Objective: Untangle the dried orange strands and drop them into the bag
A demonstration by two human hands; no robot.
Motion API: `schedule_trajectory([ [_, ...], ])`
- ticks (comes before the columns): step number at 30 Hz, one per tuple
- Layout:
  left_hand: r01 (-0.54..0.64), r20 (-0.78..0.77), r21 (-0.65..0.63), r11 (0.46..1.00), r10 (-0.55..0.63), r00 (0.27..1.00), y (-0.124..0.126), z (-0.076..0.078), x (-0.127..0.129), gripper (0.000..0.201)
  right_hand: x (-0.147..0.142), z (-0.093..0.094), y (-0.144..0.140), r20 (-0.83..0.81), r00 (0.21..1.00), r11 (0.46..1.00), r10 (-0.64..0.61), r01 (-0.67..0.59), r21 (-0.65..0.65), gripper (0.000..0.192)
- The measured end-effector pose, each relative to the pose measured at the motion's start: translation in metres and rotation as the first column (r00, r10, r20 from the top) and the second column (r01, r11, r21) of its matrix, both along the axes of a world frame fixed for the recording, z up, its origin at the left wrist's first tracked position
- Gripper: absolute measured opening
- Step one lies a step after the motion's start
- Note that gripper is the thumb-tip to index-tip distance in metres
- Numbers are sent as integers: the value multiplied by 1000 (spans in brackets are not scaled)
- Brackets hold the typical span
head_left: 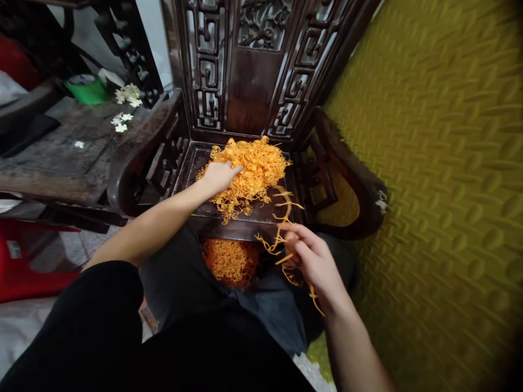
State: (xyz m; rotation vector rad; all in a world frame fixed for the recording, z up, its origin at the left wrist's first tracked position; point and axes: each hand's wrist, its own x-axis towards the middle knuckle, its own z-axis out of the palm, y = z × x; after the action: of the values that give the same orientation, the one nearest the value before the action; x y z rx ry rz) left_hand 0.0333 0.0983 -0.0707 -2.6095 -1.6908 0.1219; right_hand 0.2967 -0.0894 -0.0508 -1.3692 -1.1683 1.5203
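Observation:
A heap of orange, thin, branching strands point(261, 160) lies on the seat of a dark carved wooden chair point(261, 212). My left hand point(220, 177) rests at the left side of this heap, its thumb pointing right; the other fingers are mostly hidden, so their grip does not show. Nearer to me, in front of the seat's right part, my right hand point(308, 253) is closed in a pinch on an orange branching strand point(281, 234). Its side shoots stick out above and below the fingers. Between my knees, more orange strands point(231, 261) fill a space below the seat edge.
Left of the chair, a dark wooden surface point(53, 163) bears a green roll of tape point(86, 90) and white flowers point(122, 122). A red plastic stool point(32, 267) stands lower left. A yellow-green textured surface point(441, 163) rises close along the right. The chair's armrests point(359, 179) flank the seat.

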Motion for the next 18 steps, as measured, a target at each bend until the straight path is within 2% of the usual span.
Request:
schedule_trajectory([
  [4, 5, 51, -3, 1000, -5, 999, 9, -1, -4, 62, 18, 15, -18, -190, 978, 996, -91, 86, -38, 30],
  [6, 34, 75, 2, 999, -34, 997, 9, 2, -5, 62, 20, 13, -19, -172, 983, 997, -68, 72, 18, 25],
  [7, 46, 95, 7, 999, -46, 994, 8, 5, -5, 62, 19, 11, -18, -107, 994, 997, -8, 16, 72, 24],
  [8, 54, 122, 12, 998, -55, 991, 6, 8, -6, 62, 16, 8, -17, -2, 996, 987, 94, -93, 129, 23],
  [9, 56, 158, 17, 998, -58, 986, 5, 11, -8, 61, 11, 5, -16, 138, 964, 953, 227, -249, 170, 23],
  [10, 49, 203, 24, 999, -53, 978, 3, 13, -9, 60, 4, 1, -15, 295, 882, 886, 368, -429, 178, 22],
  [12, 15, 313, 48, 999, -29, 949, 1, 19, -14, 58, -12, -6, -11, 569, 597, 680, 566, -728, 87, 26],
  [13, -9, 371, 65, 998, -16, 928, -1, 21, -16, 56, -20, -8, -9, 663, 455, 590, 594, -807, 25, 32],
  [14, -30, 429, 83, 996, -8, 903, -2, 23, -18, 55, -27, -8, -5, 736, 348, 534, 581, -845, -21, 39],
  [15, -44, 486, 105, 994, -12, 874, -3, 24, -19, 54, -34, -6, 0, 794, 282, 512, 539, -858, -42, 43],
  [16, -52, 541, 130, 990, -27, 840, -3, 25, -20, 51, -39, -2, 7, 844, 256, 522, 472, -852, -34, 43],
  [18, -68, 646, 185, 980, -69, 760, -5, 27, -19, 43, -45, 10, 26, 917, 274, 593, 290, -803, 52, 37],
])
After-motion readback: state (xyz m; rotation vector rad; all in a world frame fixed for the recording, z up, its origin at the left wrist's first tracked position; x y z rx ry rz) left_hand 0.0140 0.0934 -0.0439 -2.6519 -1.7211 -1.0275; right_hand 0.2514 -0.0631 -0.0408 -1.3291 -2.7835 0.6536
